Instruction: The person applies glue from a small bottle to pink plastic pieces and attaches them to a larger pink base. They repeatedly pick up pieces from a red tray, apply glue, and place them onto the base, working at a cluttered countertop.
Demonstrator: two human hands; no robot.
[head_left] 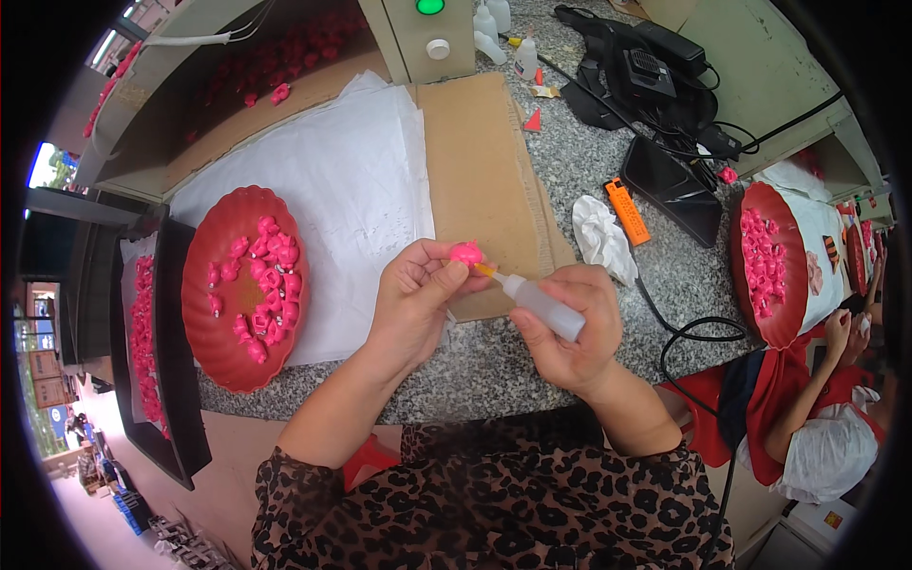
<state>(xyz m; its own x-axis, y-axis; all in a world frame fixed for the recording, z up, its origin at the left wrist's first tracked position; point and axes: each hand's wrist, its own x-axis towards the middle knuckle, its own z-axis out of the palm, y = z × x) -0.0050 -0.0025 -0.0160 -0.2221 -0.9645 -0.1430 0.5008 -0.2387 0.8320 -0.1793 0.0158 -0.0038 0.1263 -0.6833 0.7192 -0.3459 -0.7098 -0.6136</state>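
Note:
Between the thumb and fingers of my left hand (410,296) is a small shiny pink figurine (466,253). My right hand (579,328) grips a translucent white squeeze bottle (546,307), tilted so its thin yellowish tip points at the figurine. The tip meets or nearly meets the figurine's lower right side; I cannot tell which. Both hands are over the near edge of a brown cardboard sheet (480,180). To the left, a red scalloped plate (201,328) carries several similar pink pieces (275,249).
White paper sheets (313,180) lie left of the cardboard. Right of it are crumpled tissue (600,237), an orange lighter (627,211), a black phone (670,190) and a black cable (698,328). A black tray (180,418) hangs at the left edge. Another person's arm (807,394) shows at right.

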